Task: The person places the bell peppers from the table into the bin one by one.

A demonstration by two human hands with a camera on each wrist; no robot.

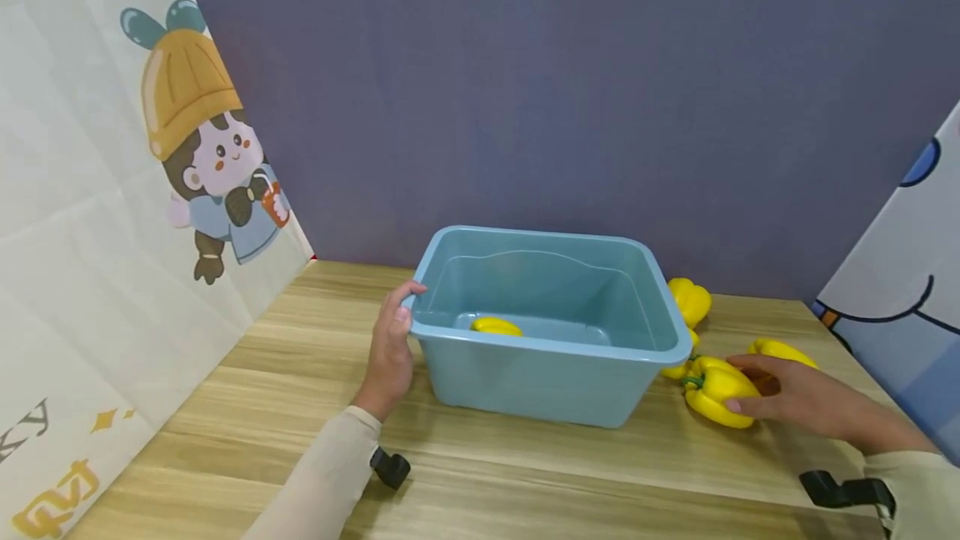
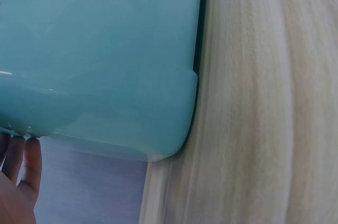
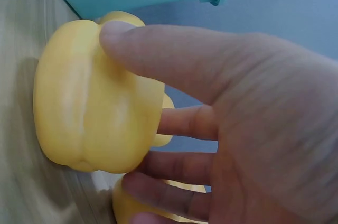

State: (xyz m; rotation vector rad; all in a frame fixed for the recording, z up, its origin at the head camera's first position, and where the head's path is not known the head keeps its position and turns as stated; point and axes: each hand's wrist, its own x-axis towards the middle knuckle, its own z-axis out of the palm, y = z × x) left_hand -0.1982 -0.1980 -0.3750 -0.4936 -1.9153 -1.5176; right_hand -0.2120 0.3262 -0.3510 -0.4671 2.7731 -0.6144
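A blue plastic tub (image 1: pixel 540 377) stands on the wooden table, with one yellow bell pepper (image 1: pixel 496 326) lying on its floor. My left hand (image 1: pixel 392 348) grips the tub's left rim; in the left wrist view its fingertips (image 2: pixel 31 160) show at the tub's edge. To the right of the tub, my right hand (image 1: pixel 795 394) holds a yellow bell pepper (image 1: pixel 716 397) with a green stem. The right wrist view shows the thumb laid over this pepper (image 3: pixel 95 97) and the other fingers along its far side.
More yellow bell peppers sit close by on the right: one behind the tub's right side (image 1: pixel 688 302), another partly hidden at its wall (image 1: pixel 675 371), and one beyond my right hand (image 1: pixel 782 351). A dark grey wall (image 1: pixel 525 90) rises behind the table (image 1: pixel 300 373).
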